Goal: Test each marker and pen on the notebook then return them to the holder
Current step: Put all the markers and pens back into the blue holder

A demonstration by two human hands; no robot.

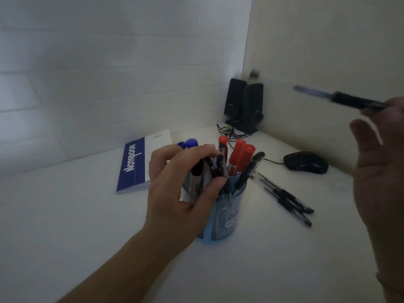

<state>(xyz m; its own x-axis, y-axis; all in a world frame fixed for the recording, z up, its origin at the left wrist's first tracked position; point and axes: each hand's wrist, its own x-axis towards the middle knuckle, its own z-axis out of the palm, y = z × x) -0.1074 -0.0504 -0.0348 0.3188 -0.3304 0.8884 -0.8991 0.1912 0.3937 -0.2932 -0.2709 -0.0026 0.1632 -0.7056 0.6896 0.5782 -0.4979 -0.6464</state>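
Observation:
A blue translucent holder (220, 224) stands mid-desk, filled with red-capped markers (241, 157), blue-capped markers (190, 143) and black pens. My left hand (179, 193) wraps around several black markers and pens at the holder's left side. My right hand (380, 171) is raised at the right, pinching a black pen (341, 99) by one end; the pen is blurred and points up-left. A closed blue-and-white notebook (140, 162) lies behind the holder to the left. Three black pens (286, 197) lie loose on the desk right of the holder.
A black computer mouse (306, 165) with its cable sits at the right rear. Two black speakers (244, 106) with tangled wires stand in the corner. A white tiled wall runs behind, a beige partition on the right. The white desk (87, 226) stretches toward me.

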